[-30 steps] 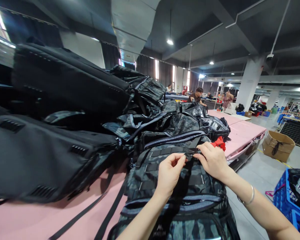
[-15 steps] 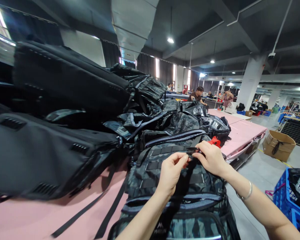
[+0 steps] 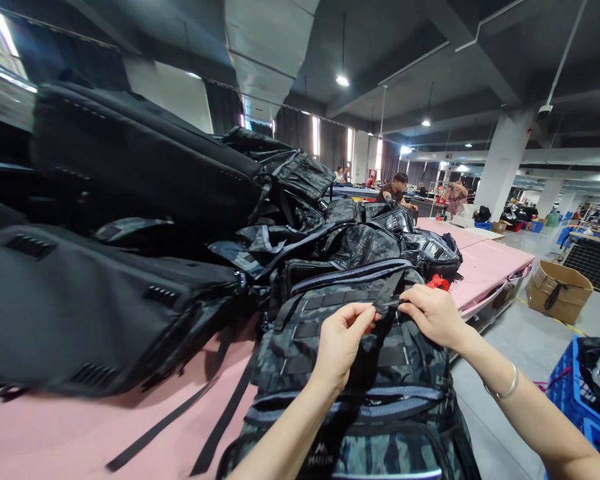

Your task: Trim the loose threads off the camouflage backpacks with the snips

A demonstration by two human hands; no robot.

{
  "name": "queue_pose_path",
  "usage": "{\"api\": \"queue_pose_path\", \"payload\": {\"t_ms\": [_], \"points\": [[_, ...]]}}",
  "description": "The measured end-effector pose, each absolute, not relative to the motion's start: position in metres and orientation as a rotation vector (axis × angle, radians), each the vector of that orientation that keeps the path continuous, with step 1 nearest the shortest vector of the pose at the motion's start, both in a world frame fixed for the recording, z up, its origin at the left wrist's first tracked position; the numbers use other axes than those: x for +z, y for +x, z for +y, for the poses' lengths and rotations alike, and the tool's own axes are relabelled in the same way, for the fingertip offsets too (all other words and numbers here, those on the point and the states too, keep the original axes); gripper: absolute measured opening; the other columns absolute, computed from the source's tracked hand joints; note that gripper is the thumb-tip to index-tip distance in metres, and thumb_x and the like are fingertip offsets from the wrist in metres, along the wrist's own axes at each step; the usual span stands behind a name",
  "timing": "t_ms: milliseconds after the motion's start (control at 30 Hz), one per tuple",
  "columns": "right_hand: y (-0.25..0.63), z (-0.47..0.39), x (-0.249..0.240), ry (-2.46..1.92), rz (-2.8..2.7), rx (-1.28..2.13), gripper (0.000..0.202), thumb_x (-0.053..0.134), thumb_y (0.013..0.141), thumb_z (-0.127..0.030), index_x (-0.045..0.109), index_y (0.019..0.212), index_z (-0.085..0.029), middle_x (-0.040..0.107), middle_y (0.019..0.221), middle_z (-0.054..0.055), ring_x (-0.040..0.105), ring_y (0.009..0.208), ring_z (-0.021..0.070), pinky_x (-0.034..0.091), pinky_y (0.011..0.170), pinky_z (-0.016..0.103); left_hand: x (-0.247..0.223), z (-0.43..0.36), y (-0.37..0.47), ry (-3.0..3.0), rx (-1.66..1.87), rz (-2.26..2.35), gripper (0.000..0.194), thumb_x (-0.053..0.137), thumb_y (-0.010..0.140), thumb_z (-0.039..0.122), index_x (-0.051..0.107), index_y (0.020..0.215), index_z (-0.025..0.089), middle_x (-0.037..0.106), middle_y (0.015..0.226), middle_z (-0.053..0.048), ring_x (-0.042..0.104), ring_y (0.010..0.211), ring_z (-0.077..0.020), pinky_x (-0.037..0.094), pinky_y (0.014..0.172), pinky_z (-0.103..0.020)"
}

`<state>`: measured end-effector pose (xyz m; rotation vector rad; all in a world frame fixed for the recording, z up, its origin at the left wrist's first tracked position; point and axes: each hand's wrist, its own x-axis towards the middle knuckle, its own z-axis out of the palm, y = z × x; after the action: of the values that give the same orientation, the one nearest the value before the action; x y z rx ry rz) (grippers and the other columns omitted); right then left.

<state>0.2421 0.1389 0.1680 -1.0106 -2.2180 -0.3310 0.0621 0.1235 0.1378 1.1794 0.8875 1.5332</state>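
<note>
A camouflage backpack [image 3: 325, 347] in dark grey and black lies in front of me, its front pocket toward me. Over its upper part, my left hand [image 3: 344, 340] pinches a black webbing strap [image 3: 389, 285] near a small dark fitting, which may be a buckle. My right hand [image 3: 433, 315] is closed on a thin dark end at the strap's right side; its exact shape is hidden by the fingers. Just behind the right hand shows a bit of red material [image 3: 438, 283].
Black bags [image 3: 100, 307] are heaped at the left, and more camouflage bags [image 3: 365, 243] lie beyond. The pink table [image 3: 485, 267] runs on to the back right. On the floor stand a cardboard box [image 3: 555, 293] and blue crates [image 3: 563, 383]. A person [image 3: 395, 190] sits farther off.
My right hand has moved a little to the right, away from my left hand. More of the black strap shows between them. The left hand has hardly moved.
</note>
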Motion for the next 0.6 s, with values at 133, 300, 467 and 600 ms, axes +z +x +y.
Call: {"api": "queue_pose_path", "payload": {"t_ms": [133, 300, 467, 600], "points": [[0.2396, 0.1383, 0.169, -1.074, -2.27, -0.421, 0.022, 0.044, 0.091, -0.032, 0.06, 0.086, -0.018, 0.064, 0.077, 0.002, 0.058, 0.069, 0.0138, 0.035, 0.059, 0.024, 0.1386, 0.1222, 0.0635, 1.226, 1.54, 0.889, 0.019, 0.07, 0.063, 0.032, 0.067, 0.069, 0.014, 0.066, 0.064, -0.003, 0.053, 0.058, -0.0122, 0.042, 0.058, -0.023], [0.2403, 0.142, 0.1722, -1.002, -2.334, -0.416, 0.021, 0.044, 0.092, -0.032, 0.059, 0.088, -0.018, 0.063, 0.078, 0.002, 0.057, 0.07, 0.0126, 0.035, 0.06, 0.023, 0.1395, 0.121, 0.0642, 1.222, 1.515, 0.891, 0.021, 0.07, 0.062, 0.034, 0.067, 0.07, 0.014, 0.066, 0.065, -0.004, 0.054, 0.058, -0.013, 0.042, 0.058, -0.023], [0.2416, 0.1451, 0.1725, -0.939, -2.336, -0.453, 0.024, 0.042, 0.092, -0.033, 0.06, 0.088, -0.018, 0.063, 0.077, 0.002, 0.057, 0.068, 0.0125, 0.034, 0.059, 0.023, 0.1401, 0.1205, 0.0651, 1.198, 1.49, 0.889, 0.024, 0.071, 0.061, 0.035, 0.067, 0.07, 0.014, 0.066, 0.066, -0.004, 0.054, 0.059, -0.0134, 0.041, 0.058, -0.023], [0.2407, 0.1453, 0.1735, -0.916, -2.342, -0.47, 0.025, 0.042, 0.092, -0.034, 0.06, 0.086, -0.017, 0.062, 0.074, 0.002, 0.055, 0.064, 0.0121, 0.034, 0.057, 0.023, 0.1395, 0.1191, 0.0664, 1.193, 1.48, 0.884, 0.024, 0.071, 0.061, 0.036, 0.067, 0.07, 0.014, 0.066, 0.065, -0.004, 0.053, 0.058, -0.0127, 0.04, 0.057, -0.023]]}}
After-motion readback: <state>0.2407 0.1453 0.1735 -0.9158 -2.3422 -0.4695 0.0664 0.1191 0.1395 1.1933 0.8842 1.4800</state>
